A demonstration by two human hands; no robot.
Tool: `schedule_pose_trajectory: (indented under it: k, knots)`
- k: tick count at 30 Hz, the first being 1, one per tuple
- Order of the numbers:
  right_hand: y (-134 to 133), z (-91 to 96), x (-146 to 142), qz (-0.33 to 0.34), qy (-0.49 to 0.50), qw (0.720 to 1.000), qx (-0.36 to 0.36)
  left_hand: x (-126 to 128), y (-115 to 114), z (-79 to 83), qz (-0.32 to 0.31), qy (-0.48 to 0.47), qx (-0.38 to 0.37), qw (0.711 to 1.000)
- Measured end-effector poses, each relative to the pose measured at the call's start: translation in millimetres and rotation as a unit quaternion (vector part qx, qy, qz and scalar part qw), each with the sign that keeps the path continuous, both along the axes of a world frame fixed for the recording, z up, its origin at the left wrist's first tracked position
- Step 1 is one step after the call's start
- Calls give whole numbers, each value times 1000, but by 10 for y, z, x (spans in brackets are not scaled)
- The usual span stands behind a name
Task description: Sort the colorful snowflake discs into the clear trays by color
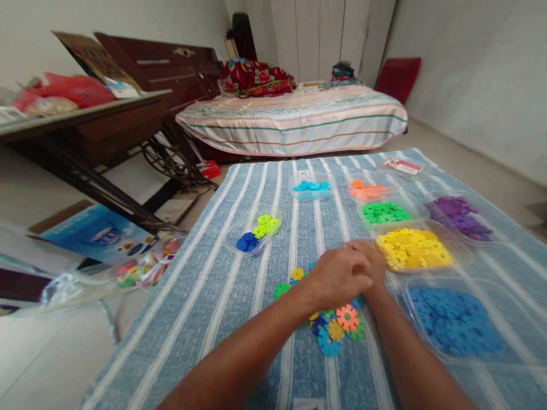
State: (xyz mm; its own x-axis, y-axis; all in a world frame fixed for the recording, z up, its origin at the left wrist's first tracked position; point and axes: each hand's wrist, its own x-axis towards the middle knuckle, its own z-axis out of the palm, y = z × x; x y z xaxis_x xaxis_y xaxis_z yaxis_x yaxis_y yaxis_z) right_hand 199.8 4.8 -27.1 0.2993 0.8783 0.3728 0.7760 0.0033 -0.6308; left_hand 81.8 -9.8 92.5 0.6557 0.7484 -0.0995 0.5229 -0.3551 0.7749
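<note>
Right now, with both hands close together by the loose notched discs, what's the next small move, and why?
I'd probably ease the left hand slightly away from the right hand. They overlap in this view, hiding whatever their fingers may hold, and the left also covers part of the mixed-colour notched discs.

A red floral bundle lies on the bed.
</note>
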Motion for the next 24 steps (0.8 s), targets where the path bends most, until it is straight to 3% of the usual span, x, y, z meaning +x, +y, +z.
schedule_pose_trajectory:
  k: [4, 9, 18, 24]
  knots:
    - [26, 43, 18, 36, 17, 999, 24, -390, -44, -156, -28, 201, 95, 975]
    - [30, 42, 11, 34, 21, 999, 28, -538, -182, -249, -59, 291, 112, 949]
    - [32, 28, 14, 38, 29, 998, 28, -556, -204, -294, -12, 238, 97, 966]
    - [34, 39, -3, 30, 32, 999, 26, -611, -158, -310, 42, 128, -25, 991]
